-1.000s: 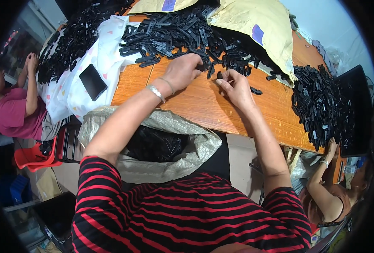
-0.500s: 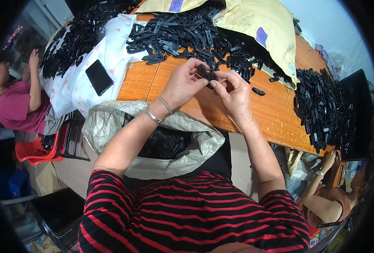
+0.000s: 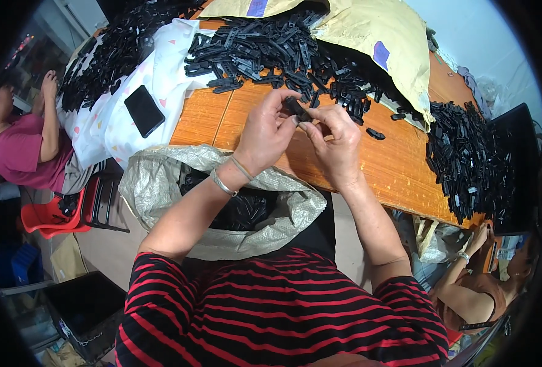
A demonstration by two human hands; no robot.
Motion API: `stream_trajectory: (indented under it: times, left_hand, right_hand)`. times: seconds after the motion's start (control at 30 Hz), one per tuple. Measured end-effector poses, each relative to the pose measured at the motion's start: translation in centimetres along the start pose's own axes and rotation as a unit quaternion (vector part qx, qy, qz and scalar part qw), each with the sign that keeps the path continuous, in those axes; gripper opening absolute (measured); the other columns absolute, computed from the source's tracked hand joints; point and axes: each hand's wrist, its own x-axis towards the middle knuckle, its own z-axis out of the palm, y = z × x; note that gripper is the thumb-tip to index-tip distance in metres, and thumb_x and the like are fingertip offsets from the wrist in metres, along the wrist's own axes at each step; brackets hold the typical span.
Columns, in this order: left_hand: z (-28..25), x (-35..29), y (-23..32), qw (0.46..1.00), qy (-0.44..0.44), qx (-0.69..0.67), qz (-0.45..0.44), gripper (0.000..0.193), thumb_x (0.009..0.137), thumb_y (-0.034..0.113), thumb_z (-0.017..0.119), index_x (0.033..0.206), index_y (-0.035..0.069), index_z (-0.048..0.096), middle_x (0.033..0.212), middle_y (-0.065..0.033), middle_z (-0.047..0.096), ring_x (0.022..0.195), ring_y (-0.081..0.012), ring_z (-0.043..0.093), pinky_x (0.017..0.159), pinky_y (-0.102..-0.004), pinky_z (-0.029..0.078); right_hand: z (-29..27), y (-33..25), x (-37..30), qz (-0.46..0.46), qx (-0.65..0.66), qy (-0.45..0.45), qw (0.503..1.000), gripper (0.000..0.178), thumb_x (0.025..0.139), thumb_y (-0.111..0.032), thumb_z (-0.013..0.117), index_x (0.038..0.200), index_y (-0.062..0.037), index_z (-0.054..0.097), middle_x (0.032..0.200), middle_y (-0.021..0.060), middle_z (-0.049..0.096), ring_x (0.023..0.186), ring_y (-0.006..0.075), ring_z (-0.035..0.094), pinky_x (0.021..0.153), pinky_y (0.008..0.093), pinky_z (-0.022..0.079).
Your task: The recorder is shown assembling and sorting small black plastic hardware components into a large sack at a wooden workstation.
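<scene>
A small black plastic piece [image 3: 296,108], narrow and elongated, is pinched between both hands over the wooden table [image 3: 271,131]. My left hand [image 3: 265,131] grips its left end with thumb and fingers. On the other end, the thumb and index finger of my right hand [image 3: 335,140] are closed. Fingers cover part of the piece, so its exact kind cannot be made out. Just beyond the hands lies a heap of similar black plastic pieces [image 3: 252,49], with looser ones [image 3: 375,133] to the right. Under my left forearm sits an open woven sack [image 3: 222,241] with a black bag [image 3: 243,208] inside.
A black phone [image 3: 144,111] lies on white patterned sheeting [image 3: 109,131] at left. Large yellowish paper sacks [image 3: 399,37] stand at the back. Another black heap [image 3: 460,153] is at right. Two people sit nearby, one in a maroon top [image 3: 29,150] and one in brown [image 3: 476,293].
The black piece has turned a little between my fingers and shows more clearly. Both hands have shifted slightly, with the right fingers more curled.
</scene>
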Motion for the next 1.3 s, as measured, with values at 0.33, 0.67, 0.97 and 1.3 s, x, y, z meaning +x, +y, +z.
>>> stream_trajectory:
  times: [0.33, 0.67, 0.97, 1.3]
  left_hand:
    - [0.5, -1.2, 2.4, 0.979, 0.047, 0.164, 0.113, 0.033, 0.083, 0.003, 0.068, 0.113, 0.001, 0.056, 0.095, -0.0145, 0.066, 0.088, -0.0248, 0.070, 0.074, -0.0329, 0.057]
    - [-0.2, -1.6, 3.4, 0.955, 0.012, 0.254, 0.156, 0.025, 0.083, -0.001, 0.067, 0.107, -0.001, 0.060, 0.097, -0.0117, 0.069, 0.087, -0.0201, 0.070, 0.077, -0.0291, 0.055]
    - [-0.7, -2.5, 3.4, 0.999, 0.013, 0.003, 0.033, 0.025, 0.086, -0.002, 0.065, 0.109, -0.001, 0.056, 0.104, -0.0083, 0.066, 0.094, -0.0144, 0.064, 0.085, -0.0269, 0.052]
    - [-2.1, -2.3, 2.4, 0.997, 0.003, -0.059, -0.052, 0.027, 0.087, 0.002, 0.066, 0.112, -0.001, 0.056, 0.100, -0.0051, 0.064, 0.091, -0.0102, 0.063, 0.081, -0.0233, 0.053]
  right_hand:
    - [0.4, -0.5, 0.2, -0.039, -0.009, 0.024, 0.999, 0.031, 0.076, 0.001, 0.076, 0.103, -0.0020, 0.062, 0.091, 0.0073, 0.061, 0.074, 0.0131, 0.061, 0.067, 0.0248, 0.053]
    - [0.7, -0.2, -0.7, 0.137, 0.208, -0.035, 0.968, 0.030, 0.078, 0.002, 0.074, 0.102, -0.0006, 0.057, 0.074, -0.0004, 0.061, 0.064, 0.0014, 0.054, 0.058, 0.0181, 0.046]
    - [0.6, -1.5, -0.4, 0.105, 0.107, -0.055, 0.987, 0.027, 0.077, -0.003, 0.078, 0.091, -0.0015, 0.056, 0.074, -0.0031, 0.051, 0.063, 0.0023, 0.044, 0.055, 0.0179, 0.041]
    - [0.7, -2.1, 0.0, 0.162, 0.037, -0.121, 0.979, 0.026, 0.077, -0.007, 0.078, 0.091, 0.0000, 0.057, 0.076, 0.0059, 0.061, 0.068, 0.0095, 0.061, 0.058, 0.0255, 0.050]
